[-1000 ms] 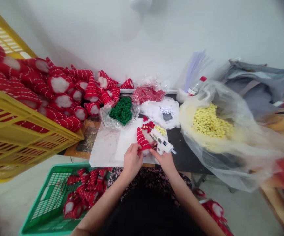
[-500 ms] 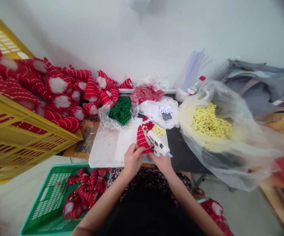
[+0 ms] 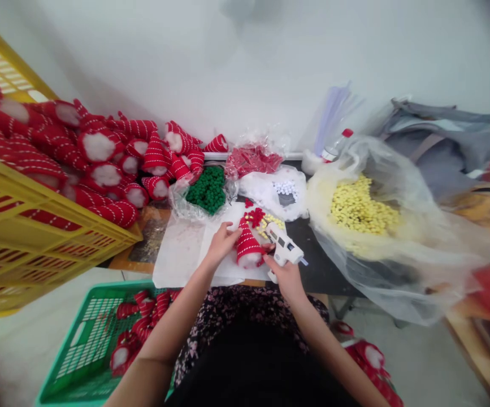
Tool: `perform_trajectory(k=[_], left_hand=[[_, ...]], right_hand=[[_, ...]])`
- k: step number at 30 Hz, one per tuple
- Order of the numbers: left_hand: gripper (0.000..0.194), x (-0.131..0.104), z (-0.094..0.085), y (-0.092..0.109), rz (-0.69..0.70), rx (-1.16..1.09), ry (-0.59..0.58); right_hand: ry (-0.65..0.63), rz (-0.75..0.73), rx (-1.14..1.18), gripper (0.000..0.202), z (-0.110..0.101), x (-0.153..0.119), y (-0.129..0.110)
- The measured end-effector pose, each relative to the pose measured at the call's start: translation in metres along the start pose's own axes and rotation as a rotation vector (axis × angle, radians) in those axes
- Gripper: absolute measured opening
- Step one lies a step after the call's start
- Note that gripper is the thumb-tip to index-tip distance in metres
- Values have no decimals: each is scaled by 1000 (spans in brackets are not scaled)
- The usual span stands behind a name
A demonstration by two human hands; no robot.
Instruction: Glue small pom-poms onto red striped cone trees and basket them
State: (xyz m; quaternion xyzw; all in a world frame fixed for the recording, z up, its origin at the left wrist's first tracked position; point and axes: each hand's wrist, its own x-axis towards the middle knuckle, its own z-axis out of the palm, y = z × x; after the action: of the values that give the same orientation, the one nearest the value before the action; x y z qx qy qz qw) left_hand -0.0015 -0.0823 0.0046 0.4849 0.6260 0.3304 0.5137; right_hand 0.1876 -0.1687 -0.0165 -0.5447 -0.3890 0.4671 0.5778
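A red cone-shaped hat with white stitched stripes (image 3: 248, 244) stands over the white paper, white stuffing showing at its lower end. My left hand (image 3: 223, 242) has its fingertips at the hat's upper left side, closed on it. My right hand (image 3: 285, 274) is wrapped round a white glue gun (image 3: 285, 246), whose nozzle points up and left; its fingertips come close to the hat's right edge. Just beyond the hat lie small red pieces (image 3: 255, 217) and yellow pom-poms (image 3: 275, 221) on the paper (image 3: 181, 249).
Bags of green pom-poms (image 3: 206, 191), red pieces (image 3: 254, 160), white pom-poms (image 3: 286, 191) and yellow pom-poms (image 3: 363, 206) stand behind and right. A yellow crate (image 3: 50, 237) of red hats is left; a green basket (image 3: 75, 339) sits below. A bottle (image 3: 337, 146) stands near the wall.
My left hand has moved up and left along the hat, which now shows its stuffed end toward me. The glue gun and my right hand have shifted slightly right.
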Motion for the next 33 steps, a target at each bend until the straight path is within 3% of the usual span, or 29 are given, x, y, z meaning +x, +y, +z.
perform_trajectory(k=[5,10,14,17,20,25,33], left_hand=[[75,23,9,14,-9,117,-41],[61,25,13,21,-72,-82,-82],[50,30,6,24,29,-130,-8],[51,33,2,22,128,-153,37],[57,31,5,19,143,-269,21],[61,20,14,16,145,-420,-45],[53,12,23,12,218,-409,10]], right_hand=[[-45,78,127,40,-1,2,-4],[-41,137,211,46,-3,2,-13],[-30,148,212,49,-9,0,-18],[-23,126,121,52,-17,-6,-24],[-74,115,-119,57,-24,-17,-36],[-207,-120,-416,42,-25,-35,-63],[-260,-194,-504,35,-21,-48,-74]])
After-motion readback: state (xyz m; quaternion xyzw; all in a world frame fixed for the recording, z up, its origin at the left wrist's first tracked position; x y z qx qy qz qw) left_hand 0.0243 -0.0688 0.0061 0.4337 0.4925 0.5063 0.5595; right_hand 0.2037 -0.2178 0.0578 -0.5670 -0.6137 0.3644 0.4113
